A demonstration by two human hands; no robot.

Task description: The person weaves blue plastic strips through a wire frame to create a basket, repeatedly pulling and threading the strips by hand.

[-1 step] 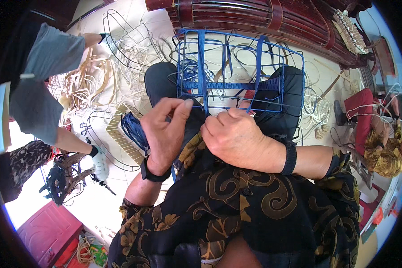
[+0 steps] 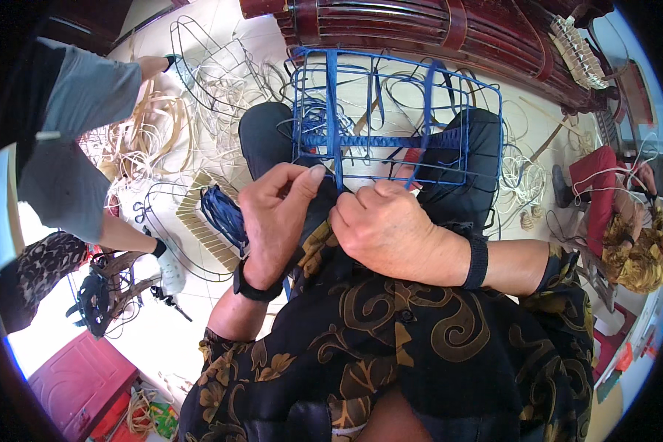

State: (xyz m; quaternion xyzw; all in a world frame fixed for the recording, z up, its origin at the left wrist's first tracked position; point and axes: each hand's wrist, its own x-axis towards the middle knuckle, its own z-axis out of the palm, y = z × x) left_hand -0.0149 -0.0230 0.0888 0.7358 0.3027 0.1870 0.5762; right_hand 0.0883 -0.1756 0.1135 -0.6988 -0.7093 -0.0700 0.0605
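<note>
A rectangular wire basket frame [image 2: 502, 136], blue and partly wrapped with flat strap, rests across my knees. Flat blue strap [image 2: 332, 96] runs down over the frame toward my hands. My right hand [image 2: 387, 225] is closed in a fist at the near edge of the frame, with strap leading into its fingers. Just left of it, my left hand [image 2: 278, 210] has thumb and forefinger pressed together; what they pinch, if anything, is too small to make out. Another loop of blue strap [image 2: 429, 96] hangs at the frame's right part, smeared by motion.
A bundle of blue strap [image 2: 224, 214] lies by my left wrist, near a tan slatted piece [image 2: 199, 214]. Pale strips [image 2: 151, 136] litter the floor at left. A dark red wooden bench [image 2: 412, 29] stands beyond. Another person's legs [image 2: 88, 96] are at left; someone sits at right [image 2: 604, 191].
My left hand has shifted slightly right. The right-hand strap loop has moved and is blurred. My right hand stays almost in place. The person's legs at left have moved slightly.
</note>
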